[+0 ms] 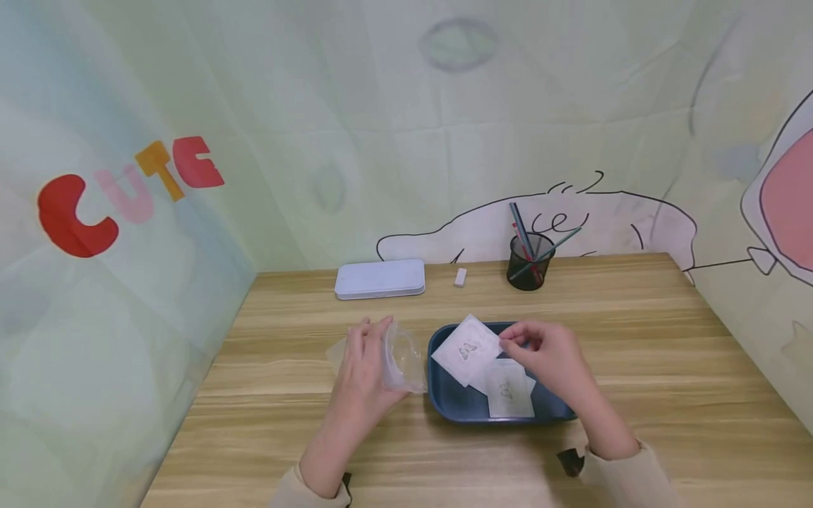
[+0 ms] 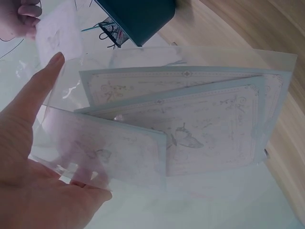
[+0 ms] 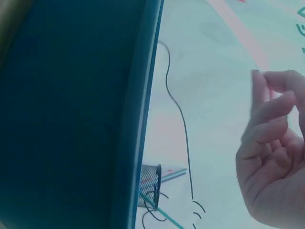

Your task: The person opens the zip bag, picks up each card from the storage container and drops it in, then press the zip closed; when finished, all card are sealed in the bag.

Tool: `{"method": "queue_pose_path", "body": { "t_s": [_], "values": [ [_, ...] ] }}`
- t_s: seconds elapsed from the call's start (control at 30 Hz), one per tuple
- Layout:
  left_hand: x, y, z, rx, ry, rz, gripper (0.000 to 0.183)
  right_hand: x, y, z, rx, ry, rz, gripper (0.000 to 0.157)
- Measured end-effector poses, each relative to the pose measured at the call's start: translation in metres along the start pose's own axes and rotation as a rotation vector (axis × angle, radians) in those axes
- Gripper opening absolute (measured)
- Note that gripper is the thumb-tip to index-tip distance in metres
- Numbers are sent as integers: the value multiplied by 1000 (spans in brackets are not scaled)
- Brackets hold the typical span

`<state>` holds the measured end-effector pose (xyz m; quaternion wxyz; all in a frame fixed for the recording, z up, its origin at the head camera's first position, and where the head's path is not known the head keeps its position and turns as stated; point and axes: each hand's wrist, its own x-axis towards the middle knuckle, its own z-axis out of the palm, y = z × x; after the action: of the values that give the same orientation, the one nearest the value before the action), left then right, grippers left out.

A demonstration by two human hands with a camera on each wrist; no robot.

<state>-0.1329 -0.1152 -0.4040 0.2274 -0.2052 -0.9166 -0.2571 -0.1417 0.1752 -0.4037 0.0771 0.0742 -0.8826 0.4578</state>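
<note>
My left hand (image 1: pixel 362 377) grips a clear plastic bag (image 1: pixel 406 363), its mouth bulging apart toward the tray. Through the plastic, the left wrist view shows several pale cards (image 2: pixel 214 119) with blue borders and butterfly prints. My right hand (image 1: pixel 551 356) pinches the right corner of a white square packet (image 1: pixel 468 351) bearing a small butterfly, over a dark blue tray (image 1: pixel 438 403). Inside the tray lie more white packets (image 1: pixel 512 396), overlapping and partly covered. In the right wrist view the thumb and index finger meet at the tips, while the tray's side fills the left part.
Behind the tray stands a black mesh pen cup (image 1: pixel 528 274) with several pencils. A white eraser (image 1: pixel 460 277) and a flat pale case (image 1: pixel 380 279) lie near the back edge of the wooden table (image 1: pixel 267 437). Printed cloth hangs around the table.
</note>
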Motion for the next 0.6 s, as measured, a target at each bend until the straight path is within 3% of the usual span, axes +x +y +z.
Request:
{"method": "queue_pose_path", "body": {
  "t_s": [0.23, 0.4, 0.6],
  "values": [
    [0, 0, -1, -9, 9, 2, 111, -9, -12, 2, 235, 82, 90, 16],
    [2, 1, -2, -15, 12, 5, 110, -12, -18, 6, 335, 116, 182, 23],
    [0, 1, -1, -12, 11, 8, 111, -21, -23, 20, 471, 150, 311, 22]
  ]
}}
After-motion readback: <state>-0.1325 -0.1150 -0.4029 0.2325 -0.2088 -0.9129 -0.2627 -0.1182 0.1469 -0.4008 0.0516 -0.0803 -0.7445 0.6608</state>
